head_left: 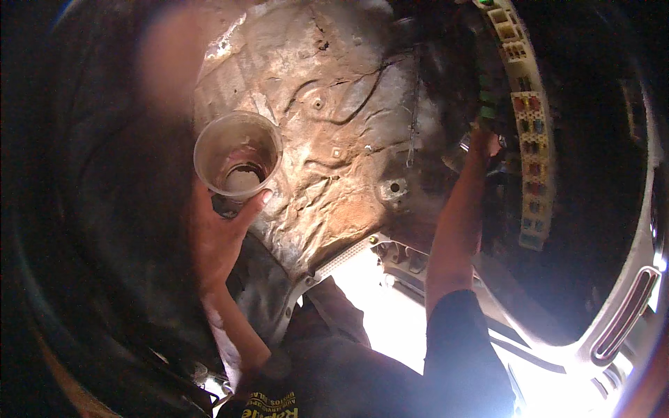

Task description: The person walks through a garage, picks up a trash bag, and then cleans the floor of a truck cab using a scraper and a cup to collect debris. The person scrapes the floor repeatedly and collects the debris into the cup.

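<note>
A translucent plastic cup [211, 164], its open mouth facing me, is in my left hand [217, 240]. The thumb presses on its side near the base of the rim, and the other fingers are hidden behind it. Some dark liquid or residue shows at the bottom of the cup. My right hand [488, 144] reaches into the shadow at the right, with the forearm stretched up from below. A small shiny piece [465, 143] shows beside its fingers. The hand is too dark and foreshortened to tell whether it grips that piece.
Behind the cup spreads a bare, dented metal floor panel [334, 146] with brown stains and a round hole. A long strip of coloured fuses [529, 139] curves down at the right. Dark upholstery or lining [118, 209] fills the left. A perforated sill [341, 259] borders the bright opening below.
</note>
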Demonstrator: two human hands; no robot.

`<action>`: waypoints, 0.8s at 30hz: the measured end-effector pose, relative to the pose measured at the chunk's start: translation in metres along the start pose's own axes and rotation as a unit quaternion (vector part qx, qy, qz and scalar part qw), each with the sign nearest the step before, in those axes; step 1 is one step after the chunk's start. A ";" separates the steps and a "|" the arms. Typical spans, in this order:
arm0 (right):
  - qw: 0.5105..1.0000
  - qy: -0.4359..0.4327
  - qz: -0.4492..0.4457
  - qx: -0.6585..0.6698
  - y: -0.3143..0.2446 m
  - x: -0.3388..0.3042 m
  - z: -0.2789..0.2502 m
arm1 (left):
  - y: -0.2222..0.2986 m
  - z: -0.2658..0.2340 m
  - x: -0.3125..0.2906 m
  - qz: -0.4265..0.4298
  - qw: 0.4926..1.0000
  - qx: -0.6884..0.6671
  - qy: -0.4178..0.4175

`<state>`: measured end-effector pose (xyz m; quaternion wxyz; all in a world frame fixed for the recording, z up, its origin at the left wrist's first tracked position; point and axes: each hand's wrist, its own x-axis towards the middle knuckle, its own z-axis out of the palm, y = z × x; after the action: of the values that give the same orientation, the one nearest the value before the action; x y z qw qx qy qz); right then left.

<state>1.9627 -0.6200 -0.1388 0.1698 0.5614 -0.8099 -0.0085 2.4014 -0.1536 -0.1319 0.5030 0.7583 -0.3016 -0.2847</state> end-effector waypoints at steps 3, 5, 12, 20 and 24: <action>0.998 0.005 -0.058 0.015 -0.025 -0.001 0.002 | 0.005 -0.001 -0.002 -0.031 0.999 -0.032 -0.019; 0.996 0.005 -0.082 0.021 -0.035 -0.003 -0.005 | 0.008 -0.002 -0.002 -0.042 0.998 -0.027 -0.027; 0.991 0.006 -0.126 0.042 -0.025 -0.070 -0.047 | 0.004 0.002 -0.001 -0.039 0.997 -0.025 -0.065; 0.978 0.129 -0.131 0.096 -0.058 -0.176 -0.081 | -0.017 0.011 0.002 0.004 0.993 0.028 -0.111; 0.968 -0.062 -0.235 0.062 -0.097 -0.226 -0.091 | -0.018 0.011 0.000 -0.018 0.994 0.022 -0.102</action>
<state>2.1473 -0.4331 -0.1327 0.0773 0.7436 -0.6634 -0.0329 2.3969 -0.1546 -0.1527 0.4480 0.7411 -0.3441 -0.3628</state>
